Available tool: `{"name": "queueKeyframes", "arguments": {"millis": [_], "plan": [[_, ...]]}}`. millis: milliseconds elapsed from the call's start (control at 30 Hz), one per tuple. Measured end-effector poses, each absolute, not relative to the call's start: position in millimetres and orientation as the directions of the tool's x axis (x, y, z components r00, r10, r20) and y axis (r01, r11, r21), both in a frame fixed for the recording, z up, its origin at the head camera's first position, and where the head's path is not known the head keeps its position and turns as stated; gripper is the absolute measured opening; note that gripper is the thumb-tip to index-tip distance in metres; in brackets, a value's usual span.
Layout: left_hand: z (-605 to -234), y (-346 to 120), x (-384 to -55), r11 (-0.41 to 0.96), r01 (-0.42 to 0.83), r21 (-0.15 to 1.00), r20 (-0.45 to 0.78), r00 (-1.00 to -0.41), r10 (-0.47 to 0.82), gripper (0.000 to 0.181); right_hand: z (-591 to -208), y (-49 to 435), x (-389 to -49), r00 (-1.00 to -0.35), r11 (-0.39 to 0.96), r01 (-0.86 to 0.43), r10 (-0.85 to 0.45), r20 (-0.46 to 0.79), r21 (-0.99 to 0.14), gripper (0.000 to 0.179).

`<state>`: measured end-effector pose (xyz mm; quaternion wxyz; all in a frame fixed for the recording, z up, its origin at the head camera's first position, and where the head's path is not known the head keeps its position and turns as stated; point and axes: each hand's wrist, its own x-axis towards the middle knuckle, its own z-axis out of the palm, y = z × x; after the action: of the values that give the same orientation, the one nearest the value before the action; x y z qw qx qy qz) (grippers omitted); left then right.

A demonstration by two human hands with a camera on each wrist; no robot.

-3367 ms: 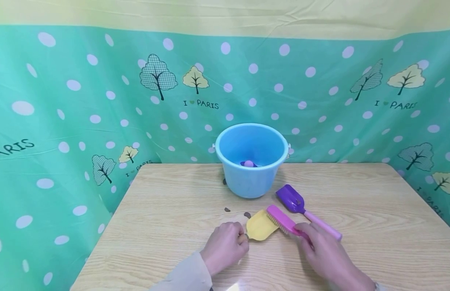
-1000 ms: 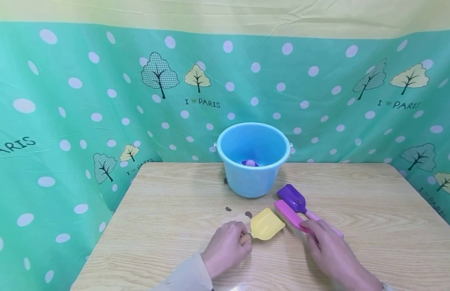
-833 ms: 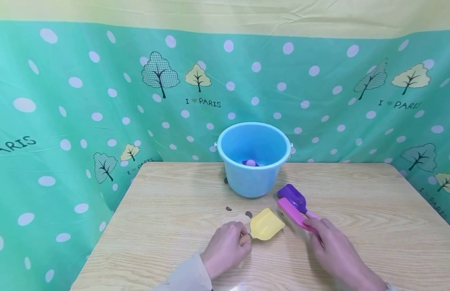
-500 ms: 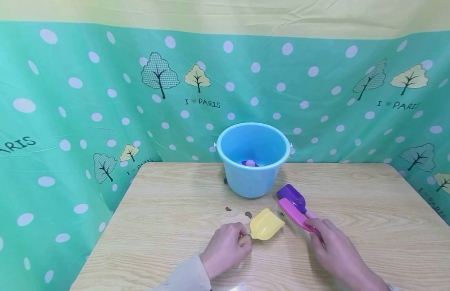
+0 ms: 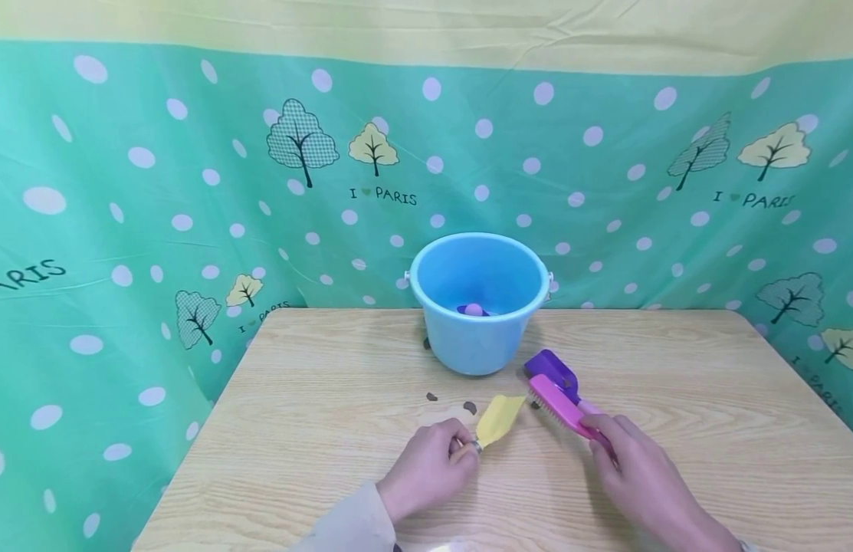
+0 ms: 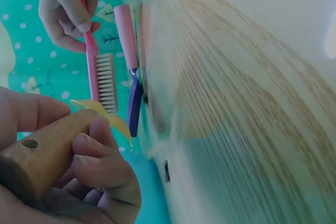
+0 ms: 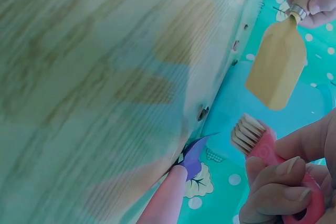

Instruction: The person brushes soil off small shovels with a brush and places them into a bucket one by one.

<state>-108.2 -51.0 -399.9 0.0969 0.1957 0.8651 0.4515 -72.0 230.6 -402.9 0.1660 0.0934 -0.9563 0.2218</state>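
Observation:
My left hand (image 5: 426,468) grips the wooden handle (image 6: 52,148) of a small yellow shovel (image 5: 498,419), whose blade is tilted on its side above the table. In the right wrist view the yellow blade (image 7: 278,66) shows nothing on it. My right hand (image 5: 636,475) holds a pink brush (image 5: 557,400) by its handle, pale bristles (image 6: 106,82) facing the left. Behind the brush, partly covered in the head view, lies a purple shovel (image 5: 546,363) with a pink handle. Between brush and yellow blade a dark bit (image 5: 535,405) sits on the wood.
A light blue bucket (image 5: 474,345) stands at the back middle, with a pink and purple thing (image 5: 473,310) inside. More dark bits lie on the table (image 5: 316,429), one (image 5: 470,408) by the yellow blade, another (image 5: 431,396) further left. A green dotted cloth (image 5: 212,153) hangs behind.
The brush has moved from the yellow blade's edge to the right, over beside the purple shovel. The yellow shovel has turned from face-up onto its side. A dark bit now shows beneath the brush.

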Motion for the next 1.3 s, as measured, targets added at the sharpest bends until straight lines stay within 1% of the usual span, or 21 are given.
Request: {"name": "queueKeyframes", "arguments": {"millis": [200,367,467,933,1133,1300], "plan": [[-397.4,-53.4,-107.5,0.522,0.201,0.829,-0.049,-0.904,0.425,0.015,-400.4,229.7,-72.4,-0.938,0.885,-0.233,-0.096,0.332,-0.402,0.033],[-396.3,-54.8,-106.3,0.525,0.192,0.829,-0.062,-0.902,0.427,0.021,-400.7,229.7,-71.3,-0.928,0.884,-0.251,-0.104,0.357,-0.395,0.033],[-396.1,-54.2,-106.1,0.512,0.184,0.839,-0.062,-0.903,0.426,0.020,-400.7,229.8,-71.0,-0.924,0.884,-0.257,-0.107,0.366,-0.391,0.033],[-397.2,-51.9,-104.9,0.493,0.166,0.854,-0.061,-0.909,0.413,0.015,-395.6,225.6,-69.9,-0.940,0.877,-0.240,-0.105,0.323,-0.415,0.036],[-397.0,-50.7,-105.0,0.497,0.173,0.850,-0.056,-0.909,0.412,0.008,-396.9,226.0,-70.1,-0.921,0.869,-0.276,-0.117,0.371,-0.411,0.037],[-396.1,-50.0,-105.6,0.482,0.161,0.862,-0.062,-0.908,0.415,0.010,-397.5,225.8,-70.0,-0.907,0.862,-0.301,-0.128,0.400,-0.408,0.038]]}}
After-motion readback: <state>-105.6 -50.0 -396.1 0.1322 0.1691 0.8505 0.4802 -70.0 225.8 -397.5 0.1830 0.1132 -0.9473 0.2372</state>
